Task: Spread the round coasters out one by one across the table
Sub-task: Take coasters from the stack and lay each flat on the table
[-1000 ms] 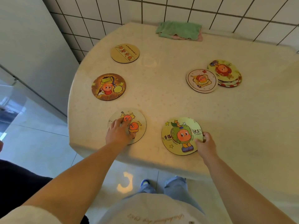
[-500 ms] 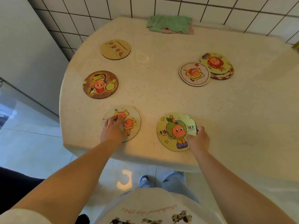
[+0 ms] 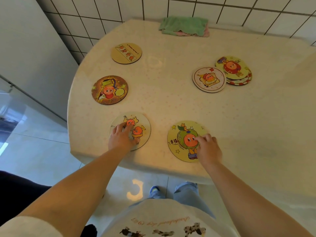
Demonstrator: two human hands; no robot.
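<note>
Near the front edge of the cream table (image 3: 171, 103) lie two round coasters. My left hand (image 3: 120, 138) lies flat, fingers apart, on the white coaster with two oranges (image 3: 139, 124). My right hand (image 3: 207, 147) has bent fingers over the right part of the yellow coaster with a green-capped orange (image 3: 183, 142), fingertips on its face. A brown coaster (image 3: 109, 90) and a tan coaster (image 3: 126, 53) lie singly at the left. At the right a white toast coaster (image 3: 209, 79) touches a small stack of coasters (image 3: 232, 67).
A folded green cloth (image 3: 183, 26) lies at the table's far edge against the tiled wall (image 3: 205, 7). The table's rounded left and front edges drop to a glossy tiled floor (image 3: 34, 151). My feet and legs stand just below the front edge.
My right hand has slid from the yellow coaster's right edge onto its face. My left hand stays on the white coaster. The view has tilted slightly.
</note>
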